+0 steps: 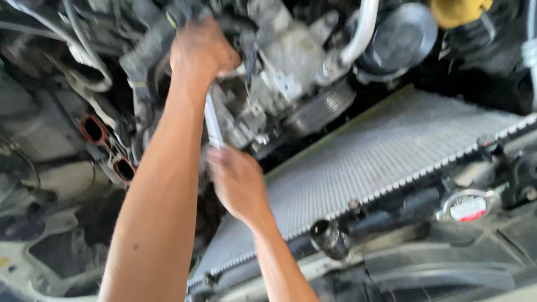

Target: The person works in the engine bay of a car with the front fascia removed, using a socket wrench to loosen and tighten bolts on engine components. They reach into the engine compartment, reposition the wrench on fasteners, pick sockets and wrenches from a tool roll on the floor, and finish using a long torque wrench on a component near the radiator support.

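Single head view, looking steeply down into engine bay (291, 72), close, motion-blurred

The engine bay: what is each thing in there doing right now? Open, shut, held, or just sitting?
Left hand: reaching deep among the engine parts, fingers hidden.
Right hand: fingers closed on the lower end of the wrench.
Wrench: held, steeply tilted, its top end at the engine.
Radiator cap: on, shut.
Radiator: in place, fins bare.
Radiator neck: open, no hose on it.
Orange-rimmed ports: uncovered.
Ribbed pulley: no belt visible, blurred.
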Demonstrator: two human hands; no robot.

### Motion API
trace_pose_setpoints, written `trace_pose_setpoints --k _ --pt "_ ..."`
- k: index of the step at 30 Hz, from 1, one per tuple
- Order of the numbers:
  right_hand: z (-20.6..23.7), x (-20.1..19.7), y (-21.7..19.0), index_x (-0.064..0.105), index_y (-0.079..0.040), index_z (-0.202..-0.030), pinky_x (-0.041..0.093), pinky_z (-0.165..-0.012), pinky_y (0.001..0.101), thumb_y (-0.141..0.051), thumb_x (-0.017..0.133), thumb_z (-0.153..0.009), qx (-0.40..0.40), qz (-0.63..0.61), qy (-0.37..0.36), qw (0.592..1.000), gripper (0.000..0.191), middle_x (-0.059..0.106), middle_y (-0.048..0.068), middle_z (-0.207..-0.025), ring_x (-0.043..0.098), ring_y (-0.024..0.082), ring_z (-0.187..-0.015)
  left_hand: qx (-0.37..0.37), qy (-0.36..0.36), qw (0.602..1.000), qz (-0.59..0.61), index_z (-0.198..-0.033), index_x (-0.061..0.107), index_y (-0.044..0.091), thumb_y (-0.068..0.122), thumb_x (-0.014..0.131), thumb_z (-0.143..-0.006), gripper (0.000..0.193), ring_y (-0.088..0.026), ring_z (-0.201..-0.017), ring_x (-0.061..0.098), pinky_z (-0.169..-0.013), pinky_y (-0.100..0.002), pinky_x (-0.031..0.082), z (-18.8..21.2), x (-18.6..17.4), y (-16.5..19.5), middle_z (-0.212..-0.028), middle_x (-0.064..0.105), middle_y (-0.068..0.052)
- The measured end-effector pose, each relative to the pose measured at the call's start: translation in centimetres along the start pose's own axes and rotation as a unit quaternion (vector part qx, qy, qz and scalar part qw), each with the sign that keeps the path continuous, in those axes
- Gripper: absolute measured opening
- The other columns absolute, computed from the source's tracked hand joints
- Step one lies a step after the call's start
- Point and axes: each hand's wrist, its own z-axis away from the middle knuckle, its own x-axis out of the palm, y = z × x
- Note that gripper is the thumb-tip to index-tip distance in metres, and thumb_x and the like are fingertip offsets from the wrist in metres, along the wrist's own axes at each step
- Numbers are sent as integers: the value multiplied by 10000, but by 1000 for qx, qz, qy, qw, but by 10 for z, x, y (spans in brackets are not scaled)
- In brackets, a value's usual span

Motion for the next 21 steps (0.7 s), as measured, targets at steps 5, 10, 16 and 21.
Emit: trace_pose_setpoints --k 5,10,16,21 --pt "18 -20 -18 651 -38 -866 479 -655 484 -293 418 -1072 7 101 60 993 402 625 199 -681 638 402 -684 -35 39 988 148 -971 737 -28 250 714 -807 324 -392 -1072 727 -999 -383 557 15 -12 -16 -1037 732 -301" --pt "9 -15 -31 664 -35 -945 507 -654 447 -297 409 -1060 17 57 47 997 384 669 160 -700 678 360 -675 93 162 965 187 -865 709 0 233 824 -744 287 -420 -953 708 -884 -462 553 49 12 -33 -917 718 -261" --pt "10 -19 3 649 4 -1239 553 -830 378 -364 486 -1061 -40 -10 62 997 440 717 170 -1051 713 296 -934 322 110 939 -41 -949 719 19 60 741 -774 181 -411 -1078 661 -999 -474 520 31 17 -51 -1019 702 -234" --pt "-4 -17 27 666 -12 -1217 552 -878 352 -392 508 -1046 -1 -16 57 998 446 747 158 -1086 731 255 -1002 406 73 907 -81 -1087 765 95 112 788 -676 412 -444 -1023 642 -871 -506 501 12 -5 -74 -1109 706 -212"
